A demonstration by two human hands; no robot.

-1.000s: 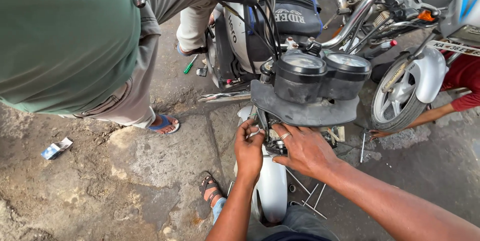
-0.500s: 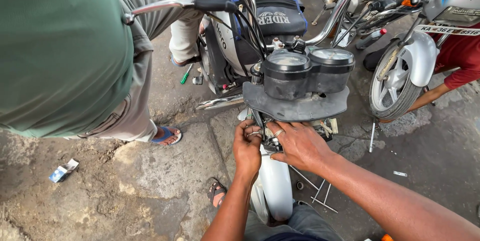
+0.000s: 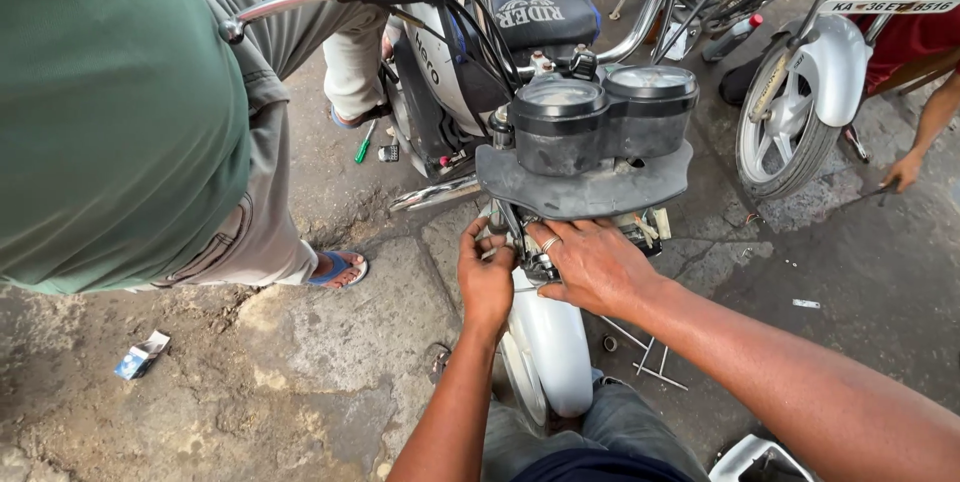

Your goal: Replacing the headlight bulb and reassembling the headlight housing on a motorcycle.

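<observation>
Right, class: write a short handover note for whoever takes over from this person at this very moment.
Left hand: gripping small parts under the instrument cluster, at the fork top.
Right hand: fingers pressed on the wiring and fittings beside it; ring on one finger.
Motorcycle: upright, front mudguard between the person's knees; headlight is off.
Done: front opened up.
Left: whatever is being fitted is hidden by the fingers.
Nearby: green screwdriver on the ground; another person stands alongside.

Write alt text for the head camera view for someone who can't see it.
Two bare hands, left hand and right hand, work at wiring under a motorcycle's twin gauges, above its silver front fender. Another person in a green shirt stands beside the bike on stained concrete.
</observation>
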